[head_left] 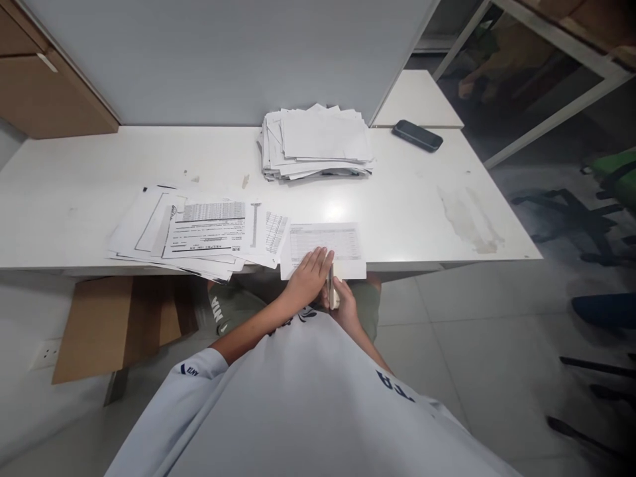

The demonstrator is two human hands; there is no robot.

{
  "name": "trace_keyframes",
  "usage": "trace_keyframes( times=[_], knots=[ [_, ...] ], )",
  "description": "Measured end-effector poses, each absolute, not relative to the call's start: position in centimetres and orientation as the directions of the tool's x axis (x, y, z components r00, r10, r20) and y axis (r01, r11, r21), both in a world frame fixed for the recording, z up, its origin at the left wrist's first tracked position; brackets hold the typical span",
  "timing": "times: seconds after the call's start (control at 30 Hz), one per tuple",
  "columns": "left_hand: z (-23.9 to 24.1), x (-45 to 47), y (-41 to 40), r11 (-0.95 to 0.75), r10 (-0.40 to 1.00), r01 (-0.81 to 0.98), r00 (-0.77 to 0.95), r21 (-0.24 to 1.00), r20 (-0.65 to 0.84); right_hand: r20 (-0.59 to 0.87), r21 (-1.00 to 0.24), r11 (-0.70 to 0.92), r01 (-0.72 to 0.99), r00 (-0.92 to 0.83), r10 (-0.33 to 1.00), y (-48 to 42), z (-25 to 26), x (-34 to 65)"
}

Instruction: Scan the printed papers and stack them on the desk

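A printed sheet with a table on it lies at the desk's front edge, its near side reaching over the edge. My left hand rests on the sheet with its fingers stretched out and close together. In my right hand is a cream-coloured stapler, upright along the sheet's near edge. The fingers wrap round it, partly hidden beneath. Just left of the sheet is a loose spread of printed papers, overlapping one another.
A thick stack of papers stands against the grey partition. A dark phone lies at the back right of the white desk. Below the desk on the left is an open cardboard box. Chair legs show at the right.
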State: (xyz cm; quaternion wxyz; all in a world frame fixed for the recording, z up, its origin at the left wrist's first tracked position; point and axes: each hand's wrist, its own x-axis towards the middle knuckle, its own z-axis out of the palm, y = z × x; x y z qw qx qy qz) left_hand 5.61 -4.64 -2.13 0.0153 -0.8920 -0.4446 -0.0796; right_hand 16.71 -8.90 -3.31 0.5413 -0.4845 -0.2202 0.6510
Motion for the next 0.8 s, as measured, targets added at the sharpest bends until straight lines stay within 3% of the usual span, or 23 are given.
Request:
trace_keyframes(
  times=[0.2, 0.3, 0.4, 0.53, 0.67, 0.73, 0.8],
  knots=[
    [-0.3, 5.8, -4.1, -0.598, 0.788, 0.801, 0.591, -0.016, 0.174, -0.319, -0.826, -0.226, -0.516, 0.097, 0.943, -8.5, -1.9, 17.1],
    [2.2, 5.9, -1.6, -0.667, 0.722, 0.743, 0.664, -0.060, 0.194, -0.280, -0.798, -0.192, -0.572, 0.068, 0.958, -8.1, -0.2, 17.7],
    [7.0, 5.8, 2.8, -0.706, 0.673, 0.701, 0.708, -0.099, 0.214, -0.262, -0.764, -0.186, -0.617, 0.034, 0.964, -7.6, 1.1, 18.3],
    [14.2, 5.7, 10.1, -0.584, 0.740, 0.800, 0.595, -0.140, 0.315, -0.270, -0.738, -0.161, -0.655, 0.068, 0.960, -7.6, 0.8, 19.3],
    [15.9, 6.2, 17.1, -0.589, 0.688, 0.797, 0.581, -0.133, 0.435, -0.297, -0.729, -0.150, -0.668, 0.111, 0.949, -8.8, -1.2, 20.5],
    [14.3, 6.4, 19.9, -0.582, 0.731, 0.804, 0.583, -0.122, 0.353, -0.308, -0.757, -0.152, -0.636, 0.141, 0.941, -10.0, -2.6, 21.4],
    [12.2, 6.2, 21.7, -0.558, 0.813, 0.826, 0.564, -0.086, 0.144, -0.329, -0.789, -0.156, -0.595, 0.194, 0.924, -11.5, -4.1, 22.5]
  ],
)
